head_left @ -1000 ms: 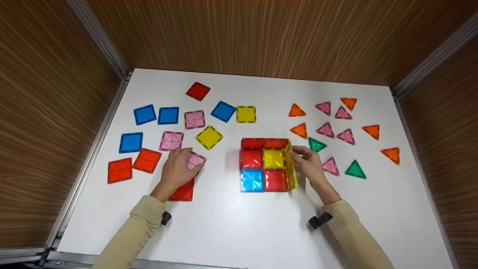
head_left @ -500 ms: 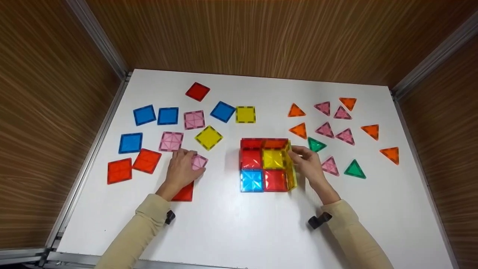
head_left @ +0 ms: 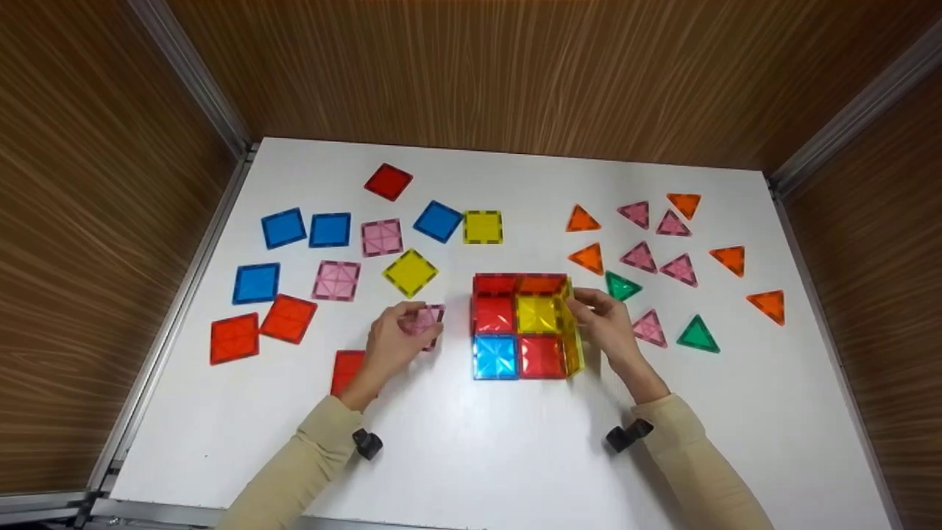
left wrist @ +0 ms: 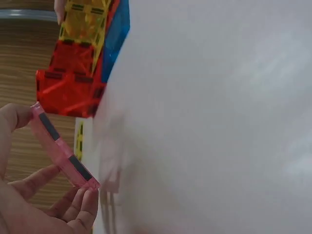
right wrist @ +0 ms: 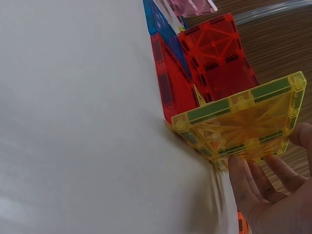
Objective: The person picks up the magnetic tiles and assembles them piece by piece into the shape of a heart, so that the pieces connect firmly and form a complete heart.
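Head view on my feed: closest in, tan sleeves (head_left: 699,456) reach over the white counter (head_left: 471,464), with a black camera (head_left: 366,444) at each wrist. Beyond the left cuff, a red square tile (head_left: 347,366) lies partly hidden by the wrist. Ahead of it I see the left hand (head_left: 391,342) clamped on a pink square tile (head_left: 428,318), thumb and fingertips pinching its edges; my left wrist view shows that tile tilted. It sits left of the tile structure (head_left: 496,358), near it but apart. The structure has a floor of four squares, blue and red in front, red and yellow behind. At its right side the right hand (head_left: 617,335) touches the upright yellow wall (head_left: 574,352), thumb at the top edge and fingers against the outer face; I cannot tell whether they pinch it. A red back wall (head_left: 497,283) closes the far side. Farther left, loose squares in red, blue, pink and yellow lie flat; to the right I find pink, orange and green triangles (head_left: 698,335). Beyond a dark red square (head_left: 388,182), the wood-grain panel (head_left: 508,73) rises behind the counter.
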A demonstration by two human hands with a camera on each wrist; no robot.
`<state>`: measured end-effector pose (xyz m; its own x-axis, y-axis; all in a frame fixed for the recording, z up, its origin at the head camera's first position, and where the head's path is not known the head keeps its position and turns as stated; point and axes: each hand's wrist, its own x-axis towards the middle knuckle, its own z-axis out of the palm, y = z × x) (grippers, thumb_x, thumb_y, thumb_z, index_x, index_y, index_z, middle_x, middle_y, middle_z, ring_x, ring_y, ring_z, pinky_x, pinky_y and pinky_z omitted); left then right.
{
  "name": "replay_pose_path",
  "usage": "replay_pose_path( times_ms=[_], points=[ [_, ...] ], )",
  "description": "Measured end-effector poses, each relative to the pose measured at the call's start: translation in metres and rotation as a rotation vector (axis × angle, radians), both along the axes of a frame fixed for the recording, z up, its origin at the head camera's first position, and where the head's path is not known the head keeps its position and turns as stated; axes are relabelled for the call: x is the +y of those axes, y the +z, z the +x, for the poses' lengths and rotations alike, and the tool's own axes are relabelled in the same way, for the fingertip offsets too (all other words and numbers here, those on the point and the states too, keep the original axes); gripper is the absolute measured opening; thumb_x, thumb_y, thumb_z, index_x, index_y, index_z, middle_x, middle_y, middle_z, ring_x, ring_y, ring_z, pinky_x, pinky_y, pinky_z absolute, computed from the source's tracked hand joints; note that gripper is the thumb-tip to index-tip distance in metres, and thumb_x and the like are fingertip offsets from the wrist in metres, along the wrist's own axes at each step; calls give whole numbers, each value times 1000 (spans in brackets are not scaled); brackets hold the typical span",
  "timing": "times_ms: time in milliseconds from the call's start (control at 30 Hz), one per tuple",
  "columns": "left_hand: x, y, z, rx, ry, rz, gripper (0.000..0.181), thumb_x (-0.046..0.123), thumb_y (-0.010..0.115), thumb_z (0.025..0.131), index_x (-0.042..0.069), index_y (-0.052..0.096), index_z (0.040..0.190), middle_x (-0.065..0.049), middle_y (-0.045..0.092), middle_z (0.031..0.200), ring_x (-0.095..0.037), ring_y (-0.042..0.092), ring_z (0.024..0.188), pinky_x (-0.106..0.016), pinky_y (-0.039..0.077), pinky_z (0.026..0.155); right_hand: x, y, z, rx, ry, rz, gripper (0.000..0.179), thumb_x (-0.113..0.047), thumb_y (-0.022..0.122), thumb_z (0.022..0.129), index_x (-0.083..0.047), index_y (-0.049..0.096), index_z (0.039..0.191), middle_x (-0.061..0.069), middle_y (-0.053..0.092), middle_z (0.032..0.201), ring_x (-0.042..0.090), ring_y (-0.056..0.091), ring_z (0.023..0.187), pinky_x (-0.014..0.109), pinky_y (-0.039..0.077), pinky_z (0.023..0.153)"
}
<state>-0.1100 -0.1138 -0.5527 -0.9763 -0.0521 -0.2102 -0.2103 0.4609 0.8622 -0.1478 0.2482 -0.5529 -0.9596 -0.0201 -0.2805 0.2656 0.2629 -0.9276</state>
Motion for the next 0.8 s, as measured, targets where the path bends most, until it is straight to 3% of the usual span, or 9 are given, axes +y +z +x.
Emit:
replay_pose_path(
  times_ms=[133,300,533,800],
  points=[
    [13,-4,11,-5,-18,201,44,31,77,97,13,66,135,-12,69,128,-24,63,108,-26,61,82,0,1,-1,-13,7,0,52,-41,64,105,-8,61,144,15,61,147,25,61,120,18,57,92],
    [26,-7,24,-53,-71,339,42,31,75,99,11,66,135,-11,71,128,-19,67,106,-24,62,84,0,0,-1,-8,13,-10,52,-41,64,105,-8,61,145,16,61,146,22,62,116,19,59,91],
    [39,-14,24,-130,-67,421,44,30,74,99,6,65,135,-15,71,127,-17,70,93,-24,62,82,2,-1,0,-10,9,-16,52,-41,64,105,-8,60,145,16,60,146,21,62,117,19,58,92],
    [51,-10,18,-161,-101,413,44,32,71,101,9,63,138,-14,69,130,-18,71,105,-32,64,92,1,-2,0,12,-2,-18,50,-39,65,105,-7,62,143,15,62,144,15,62,114,18,58,92]
  ],
)
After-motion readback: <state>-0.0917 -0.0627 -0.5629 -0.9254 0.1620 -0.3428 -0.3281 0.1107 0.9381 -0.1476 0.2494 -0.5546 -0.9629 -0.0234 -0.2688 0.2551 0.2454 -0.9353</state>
